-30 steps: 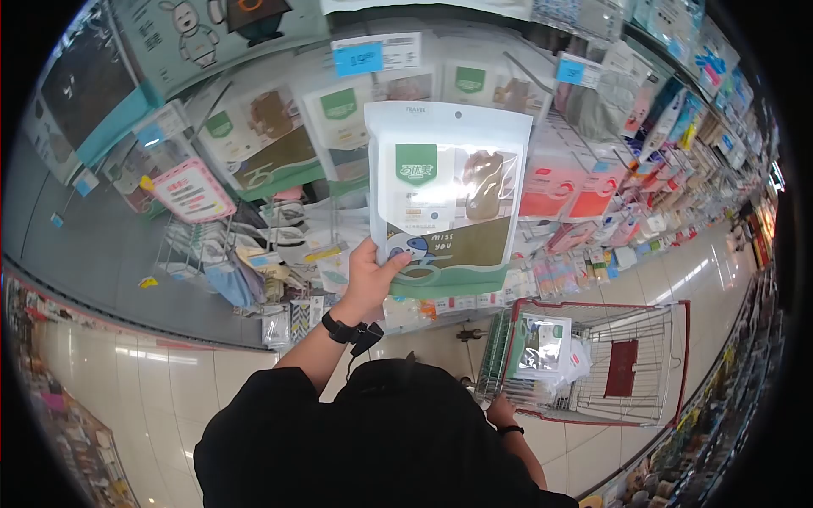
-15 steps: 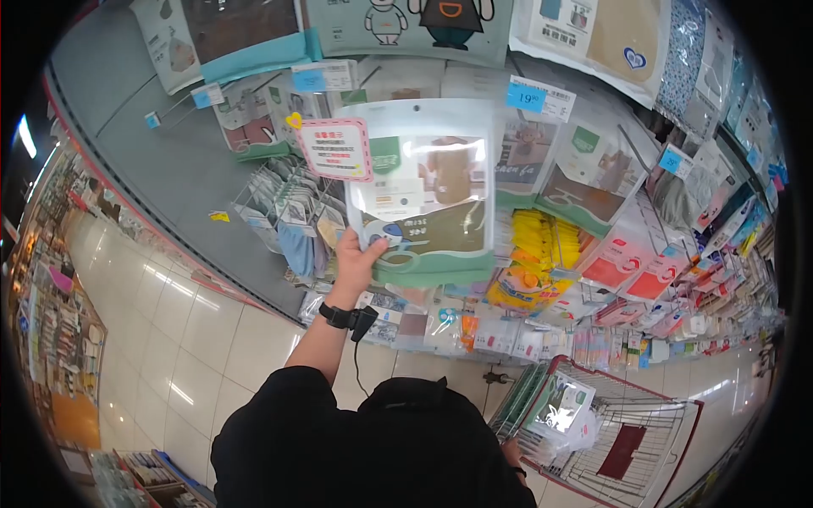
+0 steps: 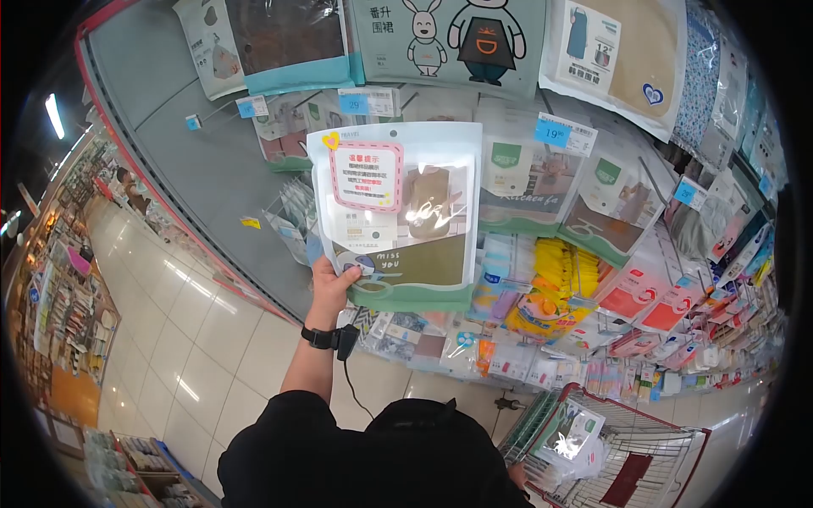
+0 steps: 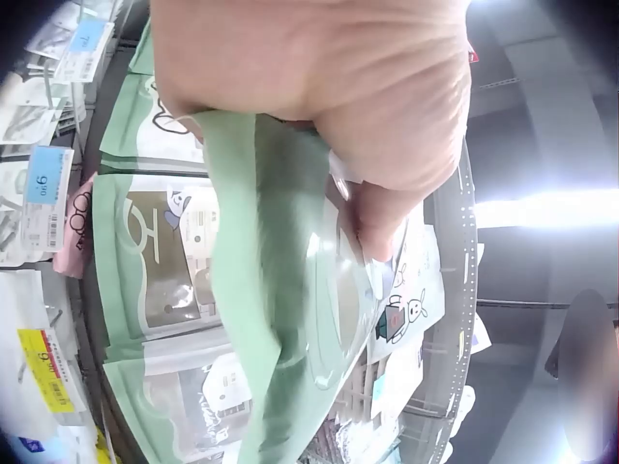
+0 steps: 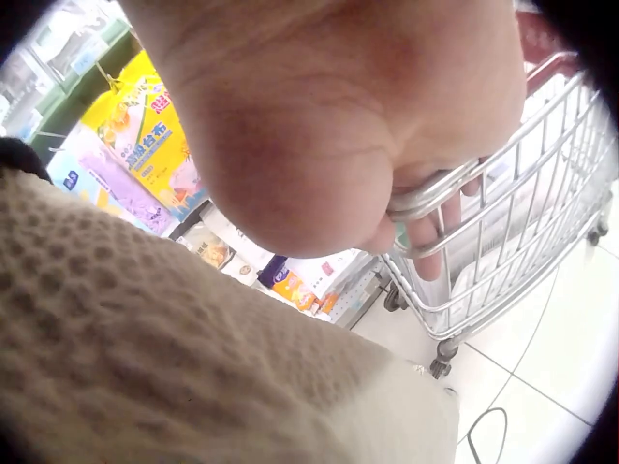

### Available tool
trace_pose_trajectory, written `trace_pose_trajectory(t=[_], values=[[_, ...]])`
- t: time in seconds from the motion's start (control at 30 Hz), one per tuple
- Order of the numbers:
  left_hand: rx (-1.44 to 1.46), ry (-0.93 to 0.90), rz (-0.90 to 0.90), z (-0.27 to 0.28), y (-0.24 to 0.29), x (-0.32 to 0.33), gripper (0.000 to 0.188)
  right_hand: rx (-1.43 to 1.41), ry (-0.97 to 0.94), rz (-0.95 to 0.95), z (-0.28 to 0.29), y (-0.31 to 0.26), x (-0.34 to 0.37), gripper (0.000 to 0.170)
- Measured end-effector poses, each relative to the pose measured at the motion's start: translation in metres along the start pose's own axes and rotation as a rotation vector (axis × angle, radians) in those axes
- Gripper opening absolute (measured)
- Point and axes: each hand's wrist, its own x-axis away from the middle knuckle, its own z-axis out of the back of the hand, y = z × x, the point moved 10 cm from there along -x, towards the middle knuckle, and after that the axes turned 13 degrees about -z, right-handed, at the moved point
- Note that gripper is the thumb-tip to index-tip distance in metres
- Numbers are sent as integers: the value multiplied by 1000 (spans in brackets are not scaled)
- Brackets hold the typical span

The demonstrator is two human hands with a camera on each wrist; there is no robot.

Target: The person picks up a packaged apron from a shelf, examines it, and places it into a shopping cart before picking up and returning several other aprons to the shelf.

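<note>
My left hand [image 3: 332, 288] grips the lower left edge of an apron pack [image 3: 423, 271], thumb in front. The flat pack is white and green, with a brown-olive picture and "miss you" printed on it. A pink-dashed notice card [image 3: 367, 176] overlaps its upper left. In the left wrist view the pack's green edge [image 4: 276, 290] hangs below the hand, bent. My right hand [image 5: 329, 126] has its fingers curled round the wire rim of a shopping cart [image 5: 513, 213]. In the head view only a bit of that hand [image 3: 517, 474] shows at the cart's near end.
Similar packs [image 3: 605, 207] hang on hooks behind and right, with price tags [image 3: 566, 133] above. Bigger apron packs [image 3: 457, 42] line the upper row. Yellow packs [image 3: 555, 288] hang lower. Inside the cart [image 3: 627, 478] lie a white-and-green pack [image 3: 569, 430] and clear plastic.
The view has swung left, so the cart now sits lower right. The apron pack has come behind the notice card, which stood left of it before. Both hands keep their holds.
</note>
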Motion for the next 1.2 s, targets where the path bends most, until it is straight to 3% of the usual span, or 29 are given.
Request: trace_pose_trajectory(t=[0.1, 0.2, 0.67, 0.8, 0.87, 0.97, 1.03, 1.2], values=[[11, 44, -29, 5, 2, -1, 36, 4, -4, -7, -5, 7, -7, 44], [27, 86, -41, 11, -2, -5, 36, 54, -4, 55, -16, 9, -14, 43], [57, 93, -46, 8, -23, -22, 38, 20, 69, -45, -44, 30, -55, 44], [18, 101, 22, 14, -43, -39, 37, -40, 128, 37, 28, -2, 39, 47], [2, 91, 80, 13, -58, -53, 37, 0, -68, 151, 41, -23, 70, 61], [-44, 75, 138, 8, -78, -78, 37, -88, -110, 30, 54, -18, 85, 56], [-60, 51, 157, 4, -90, -92, 37, -6, 25, 204, 57, -28, 89, 48], [-391, 95, -6, 8, -95, -119, 44, -5, 88, 193, 50, -26, 82, 36]])
